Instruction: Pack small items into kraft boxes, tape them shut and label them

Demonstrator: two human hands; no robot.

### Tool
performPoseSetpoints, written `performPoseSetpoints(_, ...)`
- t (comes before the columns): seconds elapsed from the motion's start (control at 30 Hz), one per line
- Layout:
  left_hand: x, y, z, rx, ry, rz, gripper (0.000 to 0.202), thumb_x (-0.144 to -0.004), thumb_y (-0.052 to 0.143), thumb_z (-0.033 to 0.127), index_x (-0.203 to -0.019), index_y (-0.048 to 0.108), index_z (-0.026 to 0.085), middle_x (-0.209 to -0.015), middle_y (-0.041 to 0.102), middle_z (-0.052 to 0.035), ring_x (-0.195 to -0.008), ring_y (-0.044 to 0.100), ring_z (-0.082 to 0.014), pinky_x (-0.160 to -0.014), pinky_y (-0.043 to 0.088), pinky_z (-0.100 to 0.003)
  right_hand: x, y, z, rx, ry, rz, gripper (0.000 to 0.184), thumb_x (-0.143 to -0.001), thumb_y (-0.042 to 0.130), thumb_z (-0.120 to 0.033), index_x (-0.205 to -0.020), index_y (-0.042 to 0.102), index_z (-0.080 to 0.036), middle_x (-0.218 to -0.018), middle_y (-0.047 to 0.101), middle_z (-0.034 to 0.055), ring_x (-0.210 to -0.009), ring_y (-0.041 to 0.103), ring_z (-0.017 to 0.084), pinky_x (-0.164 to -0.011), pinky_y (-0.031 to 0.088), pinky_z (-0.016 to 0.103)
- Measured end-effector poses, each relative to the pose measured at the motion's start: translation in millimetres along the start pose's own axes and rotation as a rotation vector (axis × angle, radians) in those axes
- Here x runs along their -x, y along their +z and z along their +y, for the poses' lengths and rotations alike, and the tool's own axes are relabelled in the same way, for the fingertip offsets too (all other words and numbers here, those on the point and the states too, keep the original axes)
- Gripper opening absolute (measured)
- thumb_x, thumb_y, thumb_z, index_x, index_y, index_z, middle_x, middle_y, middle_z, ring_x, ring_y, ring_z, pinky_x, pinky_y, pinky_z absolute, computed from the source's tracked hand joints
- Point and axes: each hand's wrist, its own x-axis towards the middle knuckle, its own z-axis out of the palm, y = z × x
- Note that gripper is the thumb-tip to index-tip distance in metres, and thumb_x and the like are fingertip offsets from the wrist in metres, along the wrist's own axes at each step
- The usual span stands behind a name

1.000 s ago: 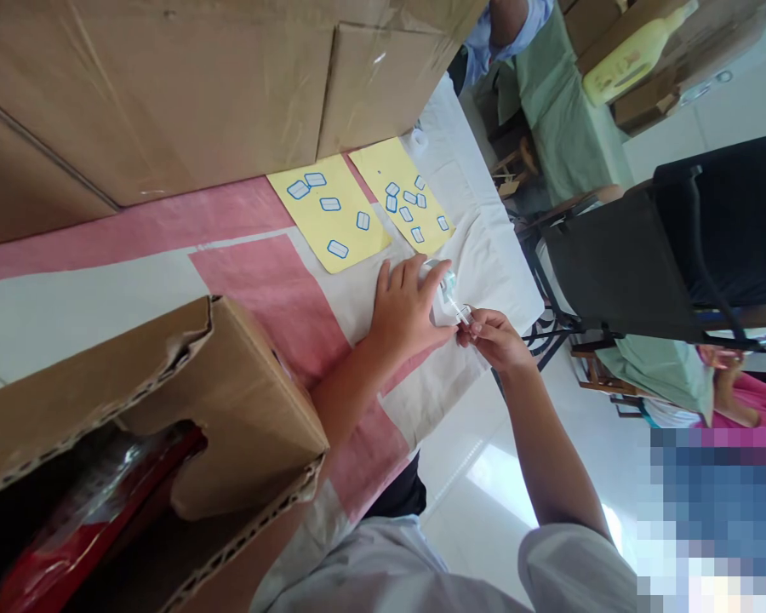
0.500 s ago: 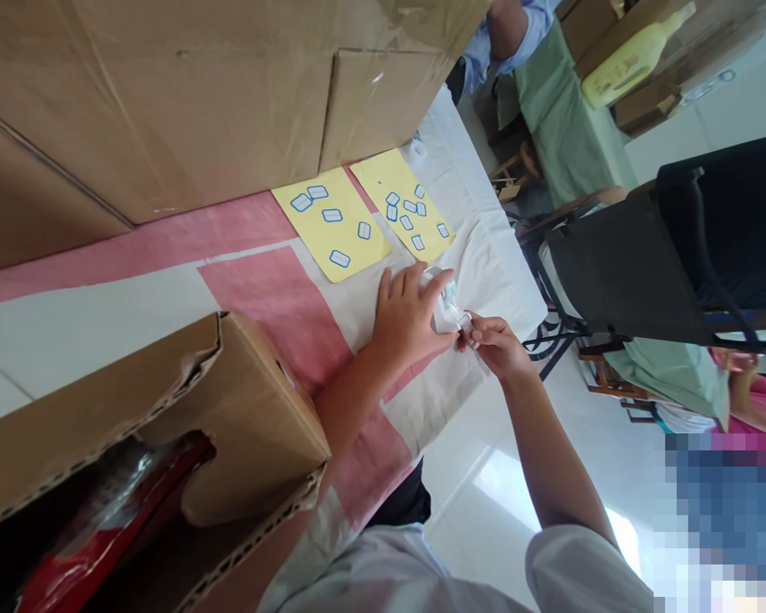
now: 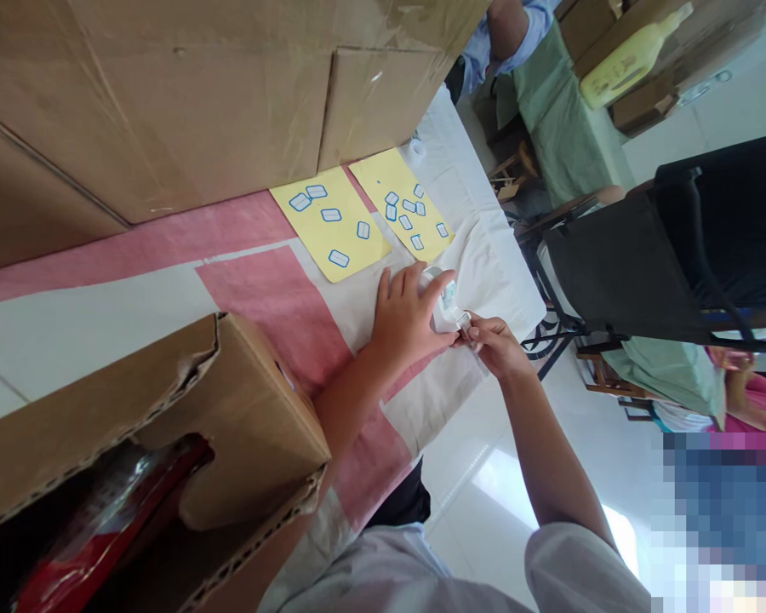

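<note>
A white tape dispenser (image 3: 445, 320) rests on the cloth-covered table. My left hand (image 3: 407, 313) grips it from the side, with thumb and fingers curled around its body. At the dispenser's cutting end, my right hand (image 3: 496, 342) pinches what looks like the free end of the clear tape (image 3: 465, 322); its fingertips partly hide it. Just beyond my hands lie two yellow sheets, a left one (image 3: 348, 243) and a right one (image 3: 429, 243), each bearing several small white labels with blue borders.
Large cardboard boxes (image 3: 230, 111) line the table's far side. An open carton (image 3: 261, 400) with a red package (image 3: 95, 545) stands at near left. A small white roll (image 3: 415, 151) lies behind the sheets. A black chair (image 3: 631, 264) is at right; a person's sleeve (image 3: 523, 34) shows beyond.
Almost nothing differs. My right hand's fingers shift very slightly at the tape's end, while my left hand keeps its hold on the dispenser.
</note>
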Motion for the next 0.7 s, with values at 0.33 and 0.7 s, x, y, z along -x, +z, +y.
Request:
performPoseSetpoints(0.33,-0.6,1.2,0.1,0.002,-0.007,-0.006,0.087,-0.069,0.083,0.048,-0.146,0.045,0.031,-0.151,0.046,-0.0124,-0.139,0.043,-0.033,-0.125,0.018,-0.052,-0.2,4.3,-2.4,0.042,0.011,0.026,0.038,-0.072,0.083,-0.044,-0.046,0.066,-0.022,-0.074,0.062,0.0046,-0.075,0.059,0.02,-0.071,0.052,0.037)
performPoseSetpoints(0.7,0.0,1.1,-0.1,-0.01,0.001,-0.004,0.088,-0.069,0.082,0.05,-0.147,0.044,0.029,-0.151,0.046,-0.0141,-0.139,0.044,-0.0335,-0.124,0.02,-0.054,-0.3,9.6,0.8,0.188,-0.056,0.074,0.052,-0.075,0.082,-0.033,-0.043,0.044,-0.019,-0.07,0.053,0.0004,-0.069,0.048,0.014,-0.067,0.045,0.03)
